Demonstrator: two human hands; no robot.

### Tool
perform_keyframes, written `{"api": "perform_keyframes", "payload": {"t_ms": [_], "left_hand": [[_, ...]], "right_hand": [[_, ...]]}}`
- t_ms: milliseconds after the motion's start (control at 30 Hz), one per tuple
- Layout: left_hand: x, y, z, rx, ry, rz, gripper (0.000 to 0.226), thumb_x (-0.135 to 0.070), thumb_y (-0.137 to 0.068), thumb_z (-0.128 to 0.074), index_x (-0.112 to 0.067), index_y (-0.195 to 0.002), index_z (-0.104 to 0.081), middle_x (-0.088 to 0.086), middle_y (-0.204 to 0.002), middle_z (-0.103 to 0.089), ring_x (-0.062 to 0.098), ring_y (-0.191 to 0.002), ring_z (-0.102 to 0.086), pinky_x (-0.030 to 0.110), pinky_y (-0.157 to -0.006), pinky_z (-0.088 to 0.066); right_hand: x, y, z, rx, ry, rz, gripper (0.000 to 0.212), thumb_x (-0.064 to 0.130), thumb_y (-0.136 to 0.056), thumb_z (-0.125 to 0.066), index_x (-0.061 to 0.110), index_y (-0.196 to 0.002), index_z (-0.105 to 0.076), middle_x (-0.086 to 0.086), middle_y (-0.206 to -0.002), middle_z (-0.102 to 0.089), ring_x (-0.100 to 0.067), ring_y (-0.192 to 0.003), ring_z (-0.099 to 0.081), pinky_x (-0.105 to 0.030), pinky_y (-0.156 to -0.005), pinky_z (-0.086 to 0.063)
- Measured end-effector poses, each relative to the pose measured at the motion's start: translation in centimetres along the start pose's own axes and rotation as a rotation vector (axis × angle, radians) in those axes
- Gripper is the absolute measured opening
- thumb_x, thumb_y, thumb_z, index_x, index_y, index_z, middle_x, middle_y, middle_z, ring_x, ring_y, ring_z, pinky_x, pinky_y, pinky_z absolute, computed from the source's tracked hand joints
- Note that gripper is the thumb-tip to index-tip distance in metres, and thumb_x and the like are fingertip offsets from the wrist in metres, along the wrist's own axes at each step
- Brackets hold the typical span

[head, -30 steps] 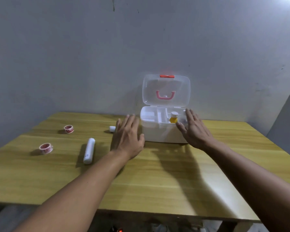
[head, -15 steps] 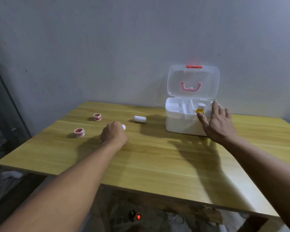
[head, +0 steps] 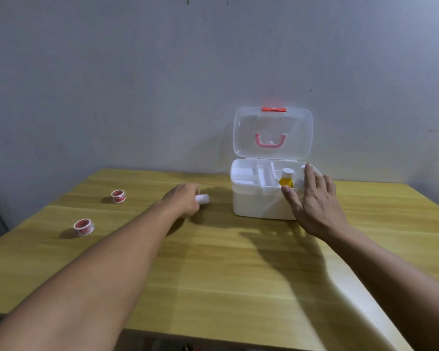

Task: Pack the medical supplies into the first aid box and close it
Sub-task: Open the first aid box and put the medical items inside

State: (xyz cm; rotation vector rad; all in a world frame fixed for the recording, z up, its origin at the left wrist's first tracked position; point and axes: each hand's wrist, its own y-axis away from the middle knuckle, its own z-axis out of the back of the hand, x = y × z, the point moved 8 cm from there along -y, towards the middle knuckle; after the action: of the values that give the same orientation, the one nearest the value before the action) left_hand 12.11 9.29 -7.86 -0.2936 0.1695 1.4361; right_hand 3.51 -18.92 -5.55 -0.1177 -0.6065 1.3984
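left hand (head: pixel 184 201): curled on a white roll (head: pixel 202 199), grip looks closed
right hand (head: pixel 312 198): open, steadying the box (head: pixel 261 198)
roll: on the table (head: pixel 238 274), left of box; likely light, soft, take midbody
tapes (head: pixel 118 196): 2 waiting

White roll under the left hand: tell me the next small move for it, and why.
Probably lift the white roll and carry it right, into an empty compartment of the first aid box. The left hand is closed around it on the table, the lid stands open, and the right hand steadies the box's front.
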Motion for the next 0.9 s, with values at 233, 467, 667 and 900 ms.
{"api": "perform_keyframes", "payload": {"t_ms": [233, 467, 667, 900], "left_hand": [[-1.6, -1.3, 3.9, -0.226, 0.238, -0.007, 0.016, -0.013, -0.08, -0.061, -0.019, -0.095, -0.061, 0.008, -0.101, -0.066, 0.029, -0.093, -0.061, 0.031, -0.075, -0.045], [-11.7, -2.7, 7.1, -0.134, 0.334, -0.214, 0.02, -0.013, -0.085, -0.059, -0.015, -0.105, -0.058, 0.006, -0.108, -0.058, 0.026, -0.096, -0.055, 0.034, -0.08, -0.046], [-15.5, -3.1, 4.5, 0.092, 0.151, -0.261, 0.011, -0.007, -0.085, -0.06, -0.014, -0.092, -0.055, 0.006, -0.095, -0.05, 0.025, -0.083, -0.048, 0.033, -0.073, -0.041], [-15.3, -2.5, 5.8, 0.128, 0.11, -0.167, 0.018, -0.009, -0.086, -0.057, 0.001, -0.101, -0.062, 0.013, -0.098, -0.06, 0.028, -0.087, -0.056, 0.032, -0.067, -0.041]], "right_hand": [[0.3, 0.2, 0.1, 0.006, -0.018, -0.002, 0.083, 0.06, -0.093, -0.029, 0.009, -0.153, -0.005, -0.012, -0.159, -0.016, -0.034, -0.144, -0.007, -0.043, -0.119, -0.011], [0.9, 0.6, 0.7, -0.001, -0.015, 0.016, 0.081, 0.058, -0.094, -0.029, 0.008, -0.153, -0.004, -0.013, -0.159, -0.015, -0.032, -0.144, -0.007, -0.042, -0.12, -0.009], [0.4, 0.5, 0.7, 0.012, -0.034, 0.018, 0.082, 0.059, -0.094, -0.03, 0.01, -0.153, -0.003, -0.01, -0.16, -0.014, -0.032, -0.145, -0.007, -0.04, -0.121, -0.009], [0.5, 0.5, 0.7, 0.013, -0.041, 0.022, 0.082, 0.059, -0.094, -0.029, 0.009, -0.153, -0.003, -0.011, -0.159, -0.015, -0.031, -0.145, -0.008, -0.04, -0.121, -0.007]]}}
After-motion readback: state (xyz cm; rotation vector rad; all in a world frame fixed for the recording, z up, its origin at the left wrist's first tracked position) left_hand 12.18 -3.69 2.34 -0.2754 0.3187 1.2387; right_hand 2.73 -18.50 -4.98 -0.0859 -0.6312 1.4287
